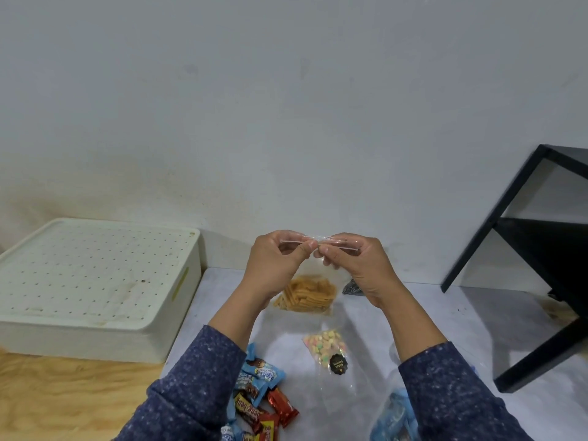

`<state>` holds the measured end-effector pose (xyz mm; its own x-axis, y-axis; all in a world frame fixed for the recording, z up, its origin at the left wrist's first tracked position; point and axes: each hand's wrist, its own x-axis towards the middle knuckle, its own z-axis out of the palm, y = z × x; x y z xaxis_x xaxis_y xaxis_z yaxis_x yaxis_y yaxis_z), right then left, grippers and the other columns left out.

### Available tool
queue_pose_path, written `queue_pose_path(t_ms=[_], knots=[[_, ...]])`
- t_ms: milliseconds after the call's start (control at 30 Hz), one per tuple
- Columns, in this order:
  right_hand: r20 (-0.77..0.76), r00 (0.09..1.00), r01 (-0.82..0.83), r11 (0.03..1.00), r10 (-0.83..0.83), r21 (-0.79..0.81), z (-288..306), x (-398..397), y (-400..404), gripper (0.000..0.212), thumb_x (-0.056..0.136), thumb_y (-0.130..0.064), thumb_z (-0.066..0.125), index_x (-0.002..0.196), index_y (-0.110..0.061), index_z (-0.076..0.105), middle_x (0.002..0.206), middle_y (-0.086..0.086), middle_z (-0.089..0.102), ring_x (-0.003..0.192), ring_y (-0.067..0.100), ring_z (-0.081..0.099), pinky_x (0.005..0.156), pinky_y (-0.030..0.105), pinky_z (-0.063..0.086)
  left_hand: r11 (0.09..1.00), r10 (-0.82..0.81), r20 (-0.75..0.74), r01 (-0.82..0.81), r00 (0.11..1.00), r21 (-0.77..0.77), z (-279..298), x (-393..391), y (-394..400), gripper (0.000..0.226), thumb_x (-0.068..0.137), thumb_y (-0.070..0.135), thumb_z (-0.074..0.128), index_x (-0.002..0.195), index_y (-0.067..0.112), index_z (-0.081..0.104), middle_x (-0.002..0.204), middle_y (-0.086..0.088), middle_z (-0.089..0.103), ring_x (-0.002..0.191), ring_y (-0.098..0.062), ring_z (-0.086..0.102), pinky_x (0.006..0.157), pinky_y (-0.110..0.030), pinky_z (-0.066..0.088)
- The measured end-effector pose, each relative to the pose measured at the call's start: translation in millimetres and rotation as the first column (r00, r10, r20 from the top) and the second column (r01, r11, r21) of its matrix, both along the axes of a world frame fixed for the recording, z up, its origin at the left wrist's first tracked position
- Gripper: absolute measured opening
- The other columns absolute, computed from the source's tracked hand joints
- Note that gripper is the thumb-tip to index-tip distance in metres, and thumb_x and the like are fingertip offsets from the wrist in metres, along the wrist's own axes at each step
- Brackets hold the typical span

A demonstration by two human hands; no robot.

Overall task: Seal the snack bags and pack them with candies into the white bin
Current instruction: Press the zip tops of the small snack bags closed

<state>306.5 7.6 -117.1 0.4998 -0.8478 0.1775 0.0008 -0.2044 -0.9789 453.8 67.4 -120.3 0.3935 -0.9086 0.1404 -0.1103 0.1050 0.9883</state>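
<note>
**Both hands pinching snack bag top**

Left hand [276, 261] and right hand [356, 261] each pinched the zip edge of the stick-snack bag [305, 294], held up over the table [445, 329]. Candies [261, 399] lay near, white bin [95, 281] left, lid on.

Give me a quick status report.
Both hands pinching snack bag strip, raised. White bin lid on, left. Candies unpacked.

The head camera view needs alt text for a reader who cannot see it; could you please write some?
Both hands, left hand and right hand, pinch the zip strip of a clear plastic bag of orange snack sticks held above a grey table. A white perforated-lid bin sits left, wrapped candies nearer.
</note>
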Motion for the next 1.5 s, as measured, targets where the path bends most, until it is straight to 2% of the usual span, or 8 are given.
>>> queue_pose_path(t_ms=[200, 367, 500, 800, 967, 1033, 1333, 1500], knots=[[0.014, 0.999, 0.044, 0.998, -0.043, -0.035, 4.2, 1.5, 4.6, 0.008, 0.082, -0.001, 0.067, 0.076, -0.006, 0.069, 0.062, -0.006, 0.068, 0.058, 0.001, 0.06, 0.062, 0.011, 0.048, 1.0, -0.009, -0.013, 0.009, 1.0, 0.01, -0.2, -5.3, 2.0, 0.004, 0.082, 0.022, 0.072, 0.078, 0.021, 0.07, 0.069, 0.009, 0.069, 0.068, 0.0, 0.066, 0.069, -0.015, 0.049], [-0.014, 0.999, 0.05, 0.995, -0.051, -0.082, 5.1, 0.6, 3.3, 0.002, 0.081, -0.004, 0.07, 0.082, -0.005, 0.071, 0.065, -0.008, 0.069, 0.06, -0.001, 0.061, 0.063, 0.009, 0.047, 0.996, 0.008, -0.093, 0.0, 0.996, 0.088, 3.3, -5.7, 1.4, 0.024, 0.081, 0.045, 0.067, 0.079, 0.021, 0.069, 0.079, 0.005, 0.071, 0.078, -0.008, 0.066, 0.073, -0.024, 0.048], [-0.022, 0.998, 0.059, 0.994, -0.061, -0.092, 4.4, 0.7, 2.0, 0.005, 0.08, -0.002, 0.07, 0.083, -0.006, 0.071, 0.069, -0.005, 0.069, 0.063, 0.0, 0.063, 0.066, 0.01, 0.049, 0.994, -0.009, -0.113, 0.02, 0.994, 0.103, 4.0, -5.5, 0.9, 0.011, 0.084, 0.028, 0.068, 0.074, 0.023, 0.066, 0.079, 0.005, 0.069, 0.076, -0.009, 0.064, 0.073, -0.025, 0.045], [-0.021, 0.996, 0.082, 0.988, -0.086, -0.133, 5.8, 1.8, 1.5, 0.014, 0.079, -0.002, 0.071, 0.079, -0.017, 0.07, 0.072, -0.01, 0.07, 0.066, 0.0, 0.063, 0.066, 0.011, 0.049, 0.994, -0.039, -0.168, 0.055, 0.985, 0.097, 3.3, -5.0, -0.5, 0.018, 0.085, 0.006, 0.063, 0.077, 0.021, 0.068, 0.078, 0.004, 0.068, 0.08, -0.011, 0.061, 0.067, -0.019, 0.044], [-0.019, 0.996, 0.08, 0.985, -0.083, -0.15, 11.2, 2.4, 2.7, 0.019, 0.08, -0.002, 0.071, 0.082, -0.02, 0.069, 0.082, -0.01, 0.069, 0.076, -0.005, 0.065, 0.067, 0.01, 0.05, 0.991, -0.076, -0.249, 0.1, 0.966, 0.086, 5.0, -4.6, 1.6, 0.01, 0.087, 0.02, 0.064, 0.078, 0.019, 0.067, 0.082, 0.002, 0.066, 0.081, -0.011, 0.062, 0.079, -0.028, 0.046], [-0.028, 0.996, 0.076, 0.984, -0.082, -0.162, 12.0, 2.7, 2.9, 0.018, 0.08, -0.002, 0.071, 0.081, -0.02, 0.069, 0.083, -0.011, 0.069, 0.078, -0.006, 0.065, 0.067, 0.009, 0.05, 0.993, -0.064, -0.228, 0.085, 0.971, 0.082, 5.5, -4.6, 0.7, 0.013, 0.086, 0.028, 0.065, 0.08, 0.017, 0.066, 0.081, 0.003, 0.066, 0.078, -0.008, 0.062, 0.076, -0.026, 0.047], [-0.035, 0.997, 0.056, 0.984, -0.063, -0.167, 10.7, 3.7, 6.4, 0.025, 0.082, -0.001, 0.069, 0.091, -0.024, 0.068, 0.082, -0.005, 0.065, 0.069, 0.002, 0.065, 0.069, 0.009, 0.049, 0.994, -0.05, -0.239, 0.071, 0.97, 0.083, 3.2, -2.4, -0.5, 0.015, 0.087, 0.01, 0.063, 0.077, 0.02, 0.069, 0.066, 0.009, 0.065, 0.066, -0.005, 0.059, 0.064, -0.021, 0.042], [-0.05, 0.998, 0.034, 0.986, -0.042, -0.16, 9.5, 6.9, 7.4, 0.021, 0.081, 0.003, 0.068, 0.089, -0.016, 0.07, 0.079, -0.007, 0.07, 0.065, 0.006, 0.068, 0.068, 0.011, 0.05, 0.998, -0.025, -0.185, 0.035, 0.983, 0.051, 3.1, 2.0, 1.1, 0.015, 0.086, 0.01, 0.065, 0.085, 0.025, 0.069, 0.076, 0.002, 0.068, 0.07, -0.007, 0.062, 0.065, -0.02, 0.044]])
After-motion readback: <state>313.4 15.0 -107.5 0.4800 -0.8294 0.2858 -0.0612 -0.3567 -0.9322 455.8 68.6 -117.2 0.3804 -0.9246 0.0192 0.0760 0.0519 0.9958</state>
